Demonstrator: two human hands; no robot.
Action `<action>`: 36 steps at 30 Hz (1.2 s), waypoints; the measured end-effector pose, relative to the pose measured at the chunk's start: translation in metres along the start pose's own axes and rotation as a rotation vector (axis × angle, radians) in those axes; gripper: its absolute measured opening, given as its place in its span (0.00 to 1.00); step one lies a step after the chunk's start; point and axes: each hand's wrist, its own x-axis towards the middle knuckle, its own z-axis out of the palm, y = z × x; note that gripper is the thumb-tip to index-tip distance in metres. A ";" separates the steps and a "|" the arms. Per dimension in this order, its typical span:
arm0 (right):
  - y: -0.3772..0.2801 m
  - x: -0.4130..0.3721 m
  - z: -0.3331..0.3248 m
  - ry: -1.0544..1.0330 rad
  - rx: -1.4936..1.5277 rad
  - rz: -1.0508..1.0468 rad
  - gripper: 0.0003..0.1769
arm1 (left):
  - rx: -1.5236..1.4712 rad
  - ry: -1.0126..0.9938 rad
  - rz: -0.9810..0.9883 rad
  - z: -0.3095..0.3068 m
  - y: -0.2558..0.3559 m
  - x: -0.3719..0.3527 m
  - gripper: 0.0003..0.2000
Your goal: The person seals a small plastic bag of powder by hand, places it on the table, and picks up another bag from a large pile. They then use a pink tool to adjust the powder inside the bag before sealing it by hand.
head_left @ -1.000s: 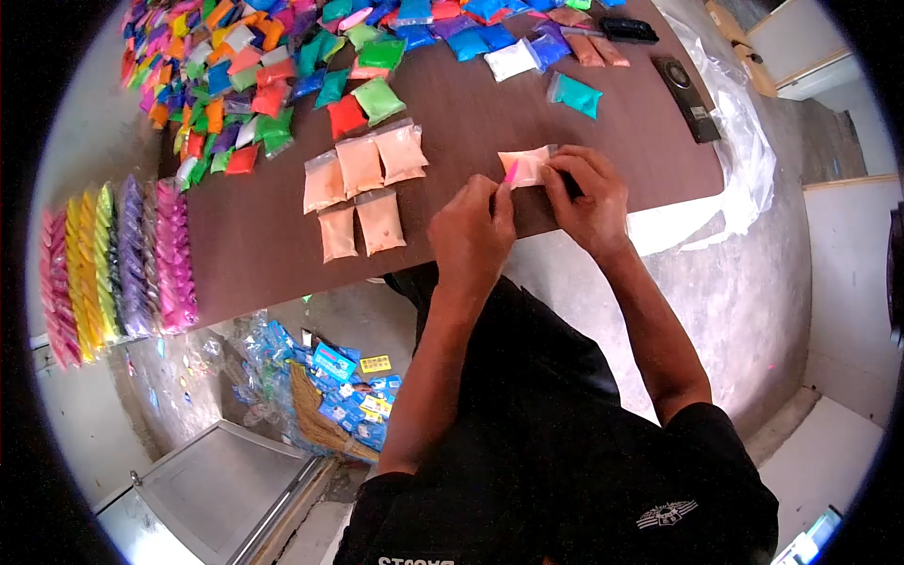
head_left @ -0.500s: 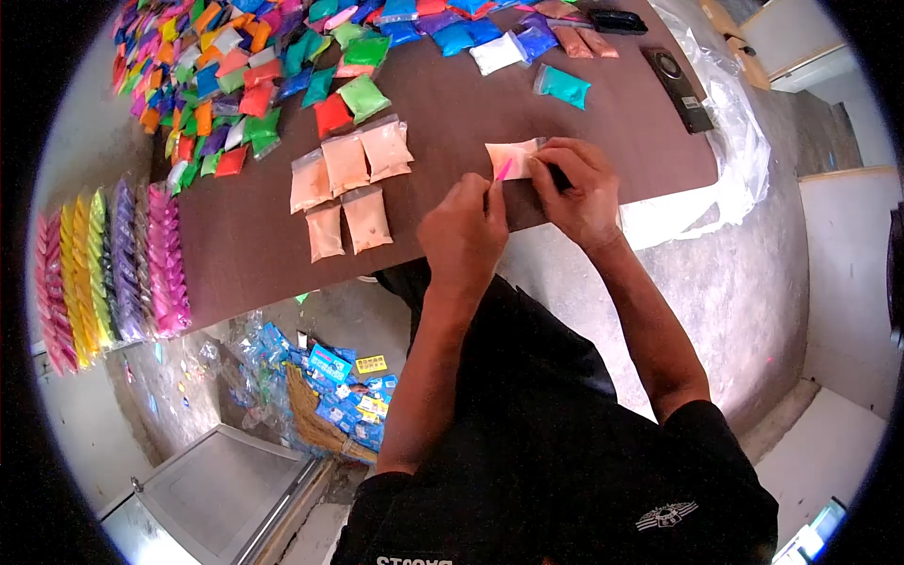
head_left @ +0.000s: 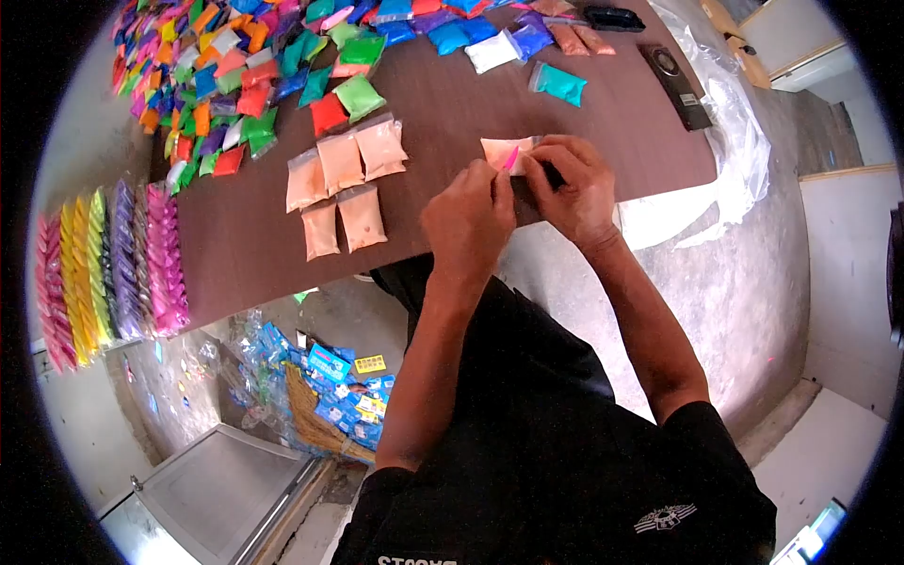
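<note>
Near the edge of the bench (head_left: 433, 104), the peach packet (head_left: 497, 150) is pinched by the right hand (head_left: 578, 193); a pink strip (head_left: 512, 157) is apparently pinched by the left hand (head_left: 468, 221). The packet seems light, soft, easily squashed, and best held by its edges.

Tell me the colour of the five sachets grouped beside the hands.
The five sachets are pale peach; the head view shows this best.
</note>
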 end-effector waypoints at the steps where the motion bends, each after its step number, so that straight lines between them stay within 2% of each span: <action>1: 0.001 0.001 0.000 0.003 -0.001 0.001 0.05 | 0.040 -0.008 -0.015 0.000 -0.001 0.001 0.11; 8: -0.002 0.000 0.000 0.013 0.006 0.013 0.05 | 0.016 0.019 -0.102 -0.013 -0.008 0.005 0.10; 14: -0.001 0.001 -0.001 0.006 0.003 0.012 0.05 | 0.011 -0.016 0.038 0.001 0.008 0.009 0.11; 17: 0.000 0.000 0.000 0.007 0.005 0.010 0.05 | 0.076 -0.036 0.017 0.002 0.002 0.010 0.12; 20: 0.000 0.000 0.000 0.007 0.002 0.002 0.05 | 0.106 -0.042 -0.086 -0.009 -0.005 0.011 0.11; 23: -0.002 0.001 -0.002 -0.003 -0.005 -0.007 0.05 | 0.124 0.063 -0.071 -0.028 -0.015 0.005 0.11; 26: -0.003 0.000 -0.002 0.001 0.014 -0.001 0.06 | -0.063 0.224 -0.115 -0.056 -0.019 -0.003 0.08; 31: 0.002 -0.003 0.003 0.022 0.038 -0.002 0.07 | -0.103 0.354 -0.144 -0.112 -0.063 -0.018 0.07; 33: 0.000 -0.002 0.003 -0.003 0.058 0.054 0.08 | -0.012 0.513 -0.157 -0.126 -0.103 -0.023 0.08; 36: -0.013 0.006 -0.002 -0.062 -0.034 0.064 0.08 | 0.120 0.522 -0.228 -0.167 -0.140 -0.028 0.10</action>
